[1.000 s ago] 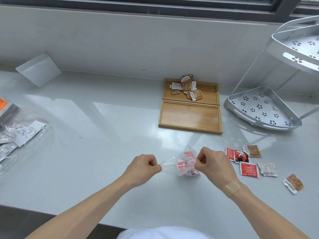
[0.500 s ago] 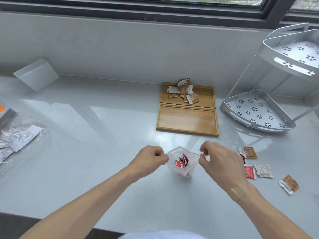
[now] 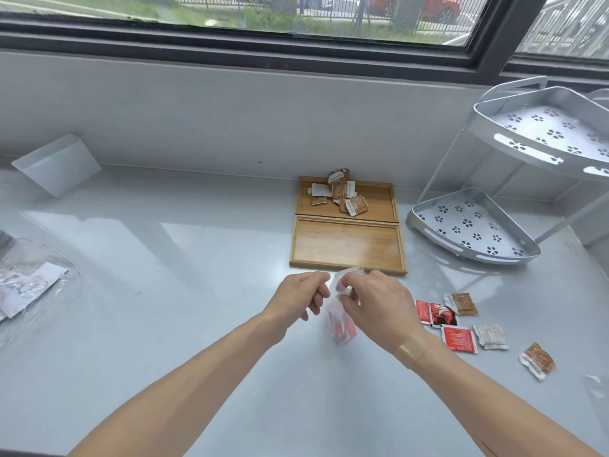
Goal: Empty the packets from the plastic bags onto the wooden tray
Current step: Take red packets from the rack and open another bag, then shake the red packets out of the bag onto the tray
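A small clear plastic bag (image 3: 341, 321) with red packets inside hangs between my hands, just in front of the wooden tray. My left hand (image 3: 301, 300) pinches its left upper edge and my right hand (image 3: 379, 303) grips its top from the right. The wooden tray (image 3: 347, 247) has two compartments; the near one is bare wood, the far one (image 3: 379, 201) holds several brown and white packets (image 3: 342, 194). Loose red packets (image 3: 440, 319) and brown and white packets (image 3: 537, 359) lie on the counter to the right of my right hand.
A silver two-tier corner rack (image 3: 474, 229) stands right of the tray. A large clear bag with silvery packets (image 3: 26, 285) lies at the left edge. A white folded card (image 3: 56, 164) leans against the back wall. Another clear bag (image 3: 596, 394) lies at the far right.
Both hands have lifted the bag and drawn closer together near the tray's front edge; the bag now hangs upright with its top pinched. The camera tilted up, showing the window.
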Action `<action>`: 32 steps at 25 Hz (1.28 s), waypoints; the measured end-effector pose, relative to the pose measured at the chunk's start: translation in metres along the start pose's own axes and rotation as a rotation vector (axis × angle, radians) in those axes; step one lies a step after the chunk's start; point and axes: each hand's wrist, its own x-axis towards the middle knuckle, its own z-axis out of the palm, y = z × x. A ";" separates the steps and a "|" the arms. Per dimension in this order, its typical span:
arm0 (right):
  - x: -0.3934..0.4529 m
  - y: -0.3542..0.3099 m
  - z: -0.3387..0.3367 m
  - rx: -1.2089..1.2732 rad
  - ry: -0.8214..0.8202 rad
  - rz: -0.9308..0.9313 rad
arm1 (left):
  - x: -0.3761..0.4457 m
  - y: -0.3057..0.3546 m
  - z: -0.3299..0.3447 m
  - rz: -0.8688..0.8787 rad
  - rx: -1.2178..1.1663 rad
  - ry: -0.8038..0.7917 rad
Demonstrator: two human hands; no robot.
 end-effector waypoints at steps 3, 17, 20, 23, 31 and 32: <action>0.009 -0.001 -0.009 0.092 0.015 -0.034 | 0.016 -0.029 -0.007 -0.203 -0.003 0.080; 0.061 0.035 -0.025 0.116 0.172 0.057 | 0.042 -0.061 -0.036 -0.212 -0.523 -0.010; 0.078 0.054 -0.011 0.211 0.112 0.147 | 0.055 -0.043 -0.054 -0.197 -0.443 0.179; 0.098 0.074 0.004 0.344 0.084 0.279 | 0.076 -0.018 -0.063 -0.148 -0.289 0.249; 0.141 0.129 0.047 0.536 -0.034 0.467 | 0.144 0.040 -0.061 -0.055 0.105 0.331; 0.146 0.133 0.052 0.560 -0.045 0.492 | 0.150 0.045 -0.059 -0.047 0.138 0.338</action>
